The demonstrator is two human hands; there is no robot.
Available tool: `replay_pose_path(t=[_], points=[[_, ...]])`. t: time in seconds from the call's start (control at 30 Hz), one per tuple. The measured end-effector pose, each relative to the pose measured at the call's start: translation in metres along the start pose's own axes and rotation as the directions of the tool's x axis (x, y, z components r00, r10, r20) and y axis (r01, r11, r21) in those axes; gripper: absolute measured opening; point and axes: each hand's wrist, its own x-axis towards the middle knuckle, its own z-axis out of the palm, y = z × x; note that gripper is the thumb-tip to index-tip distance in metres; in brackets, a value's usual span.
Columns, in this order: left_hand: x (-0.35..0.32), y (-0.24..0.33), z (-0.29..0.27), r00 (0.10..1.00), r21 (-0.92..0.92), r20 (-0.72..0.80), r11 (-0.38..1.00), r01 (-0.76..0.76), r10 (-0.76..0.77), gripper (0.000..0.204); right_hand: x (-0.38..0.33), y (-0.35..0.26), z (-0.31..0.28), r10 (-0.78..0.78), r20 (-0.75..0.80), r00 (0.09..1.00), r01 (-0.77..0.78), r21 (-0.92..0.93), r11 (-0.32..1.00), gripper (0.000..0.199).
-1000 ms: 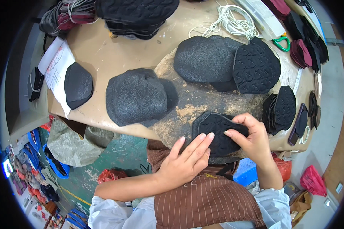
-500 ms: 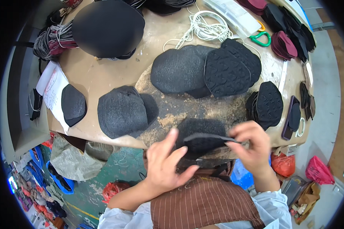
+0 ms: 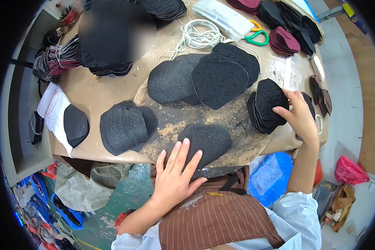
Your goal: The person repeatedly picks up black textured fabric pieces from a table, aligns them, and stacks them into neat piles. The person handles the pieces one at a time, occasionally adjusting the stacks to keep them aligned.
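Note:
A dark grey, rounded fabric piece [image 3: 208,141] lies on the worn round board [image 3: 166,121] in front of me. My left hand [image 3: 175,177] is open, its fingers stretched out and touching the near left edge of that piece. At the right, my right hand [image 3: 298,114] has thumb and fingers closed on the edge of the top quilted black fabric piece [image 3: 271,98] of a small stack. Farther back are a pile of grey pieces [image 3: 171,79] and a quilted black pile [image 3: 218,79], overlapping. Left of the board sits another grey pile [image 3: 123,129].
White cord [image 3: 200,35], a clear plastic box [image 3: 225,18] and green-handled scissors [image 3: 258,38] lie at the back. Maroon pieces [image 3: 284,41] are at the back right. A large black stack [image 3: 112,37] stands back left, near a paper sheet [image 3: 54,112]. A blue bin [image 3: 271,175] is below the table edge.
My right hand has left the piece it held edge-on near my left hand and moved to the right-hand stack. A grey piece now lies flat beneath my left fingers. The view has shifted.

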Motion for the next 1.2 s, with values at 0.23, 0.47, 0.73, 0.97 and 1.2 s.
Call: replay_pose_path(t=[0.23,0.47,0.73,0.97,1.2], points=[[-0.004,-0.001,0.004,0.999,-0.042,-0.046,0.999,-0.023,0.021,0.077,-0.020,-0.018,0.020,-0.047,-0.301,0.953,0.014,-0.112,0.994,0.054],[-0.028,0.004,0.014,0.980,-0.153,-0.197,0.987,-0.057,0.026,0.067,-0.048,-0.047,-0.007,0.102,-0.260,0.960,0.173,0.842,0.512,0.025],[-0.034,0.003,0.023,0.983,-0.156,-0.182,0.986,-0.062,0.033,0.056,-0.036,-0.077,0.074,-0.238,0.328,0.914,-0.163,0.836,0.525,0.022],[-0.039,0.000,0.031,0.963,-0.161,-0.269,0.986,-0.042,-0.003,0.053,-0.031,-0.093,0.082,-0.258,0.326,0.909,-0.114,0.791,0.601,0.023],[-0.040,-0.001,0.037,0.947,-0.200,-0.319,0.979,-0.039,-0.028,0.048,-0.035,-0.090,0.090,-0.231,0.295,0.927,-0.091,0.776,0.624,0.021]])
